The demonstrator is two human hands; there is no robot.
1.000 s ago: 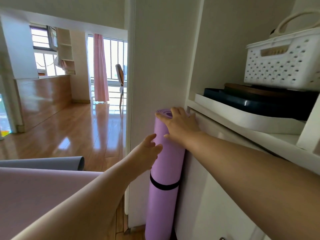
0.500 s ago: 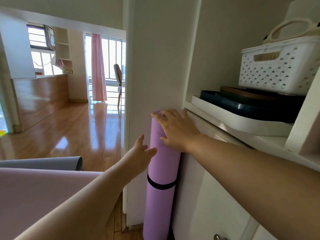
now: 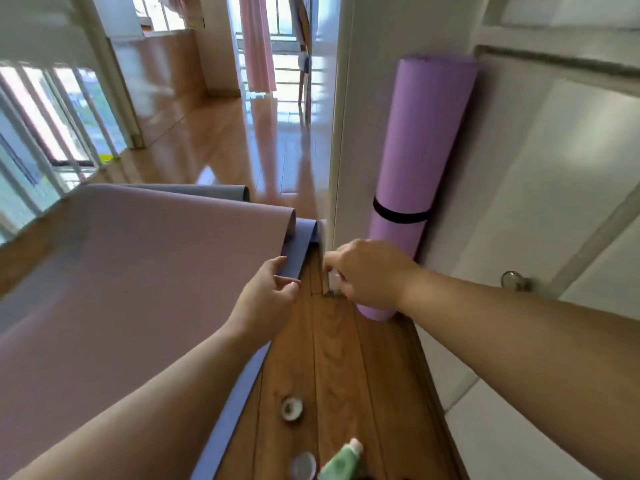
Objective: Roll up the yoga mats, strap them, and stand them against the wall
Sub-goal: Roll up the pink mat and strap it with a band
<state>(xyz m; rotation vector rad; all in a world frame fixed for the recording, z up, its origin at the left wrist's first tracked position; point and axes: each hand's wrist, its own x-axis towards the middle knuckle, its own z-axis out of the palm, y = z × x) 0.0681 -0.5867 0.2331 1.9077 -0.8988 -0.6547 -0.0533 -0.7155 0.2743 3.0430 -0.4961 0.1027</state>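
Both hands had come off the upright roll since the earlier frame and sat low, near the floor. Left hand (image 3: 266,296): fingers (image 3: 278,266) and thumb pinched the right edge of one mauve flat foam yoga mat (image 3: 138,289), where a blue strip showed along its side. Right hand (image 3: 370,271): fingers curled, knuckles up, at the foot of the white wall corner (image 3: 337,150); could not tell whether they held anything.

Just behind that hand, one lilac rolled foam yoga mat (image 3: 422,140) stood upright in the nook between the wall and the white cabinet door (image 3: 554,202), bound by one black strap (image 3: 401,214) below its middle. One grey mat (image 3: 207,190) lay beyond the mauve one, end curled.

Wooden plank floor (image 3: 339,358), near edge: two small round objects (image 3: 291,407) and one green tube with a white cap (image 3: 341,457), all blurred. One metal knob (image 3: 514,280) on the door.
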